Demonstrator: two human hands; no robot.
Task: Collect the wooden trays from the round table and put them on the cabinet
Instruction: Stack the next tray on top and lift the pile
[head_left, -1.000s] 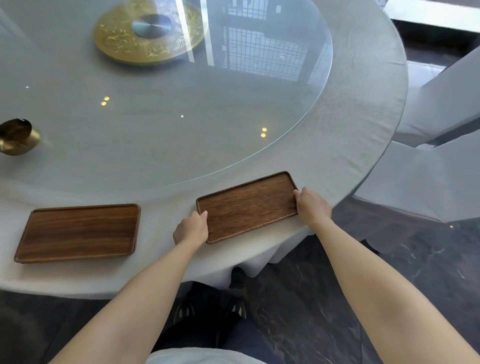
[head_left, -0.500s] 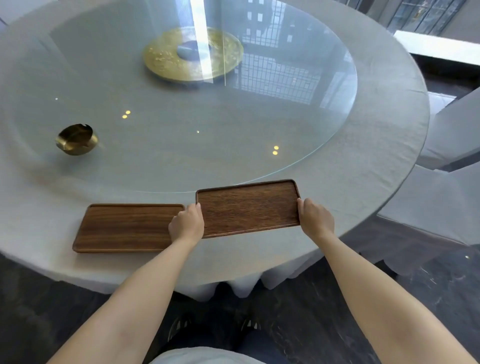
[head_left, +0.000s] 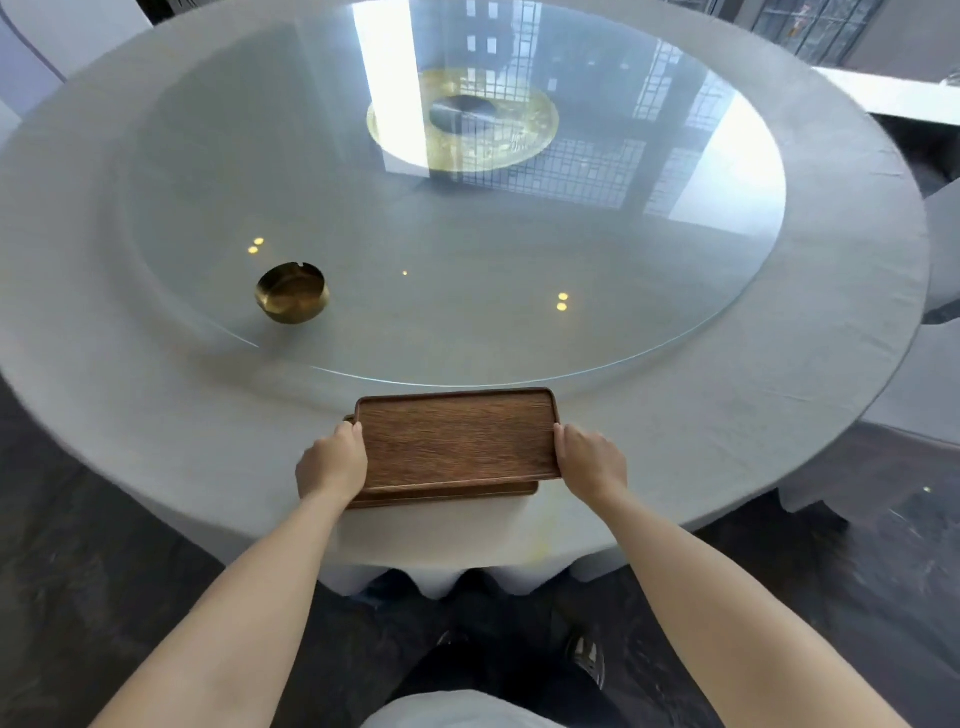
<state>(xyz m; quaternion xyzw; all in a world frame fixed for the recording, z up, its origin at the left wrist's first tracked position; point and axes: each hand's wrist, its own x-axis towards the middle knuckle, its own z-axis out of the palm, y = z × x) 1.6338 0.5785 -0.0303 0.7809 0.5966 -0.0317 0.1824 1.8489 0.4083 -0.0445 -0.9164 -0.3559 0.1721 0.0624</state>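
Two wooden trays sit stacked at the near edge of the round tabletop (head_left: 779, 441), which is covered by a pale grey cloth. The upper tray (head_left: 457, 441) lies over the lower tray (head_left: 447, 496) slightly askew — only a thin strip of the lower one shows along the near side and at the far left corner. Both trays look empty; the upper one shows nothing but bare dark wood grain inside its low rim.

The left hand (head_left: 332, 462) is clamped on the left short end of the upper tray, fingers curled over the rim. The right hand (head_left: 589, 460) grips the right short end the same way. Whether either hand also touches the lower tray cannot be told from this angle.

Beyond the trays, a round glass disc (head_left: 649, 291) covers most of the tabletop, its near edge just beside the far side of the stack. On the glass, toward the left, stands a small brass bowl (head_left: 292, 292) with a notched rim — its inside appears empty. At the centre of the glass lies a gold disc (head_left: 519, 140) with a dark middle. Cloth-covered chairs (head_left: 943, 249) stand at the right edge of the tabletop.
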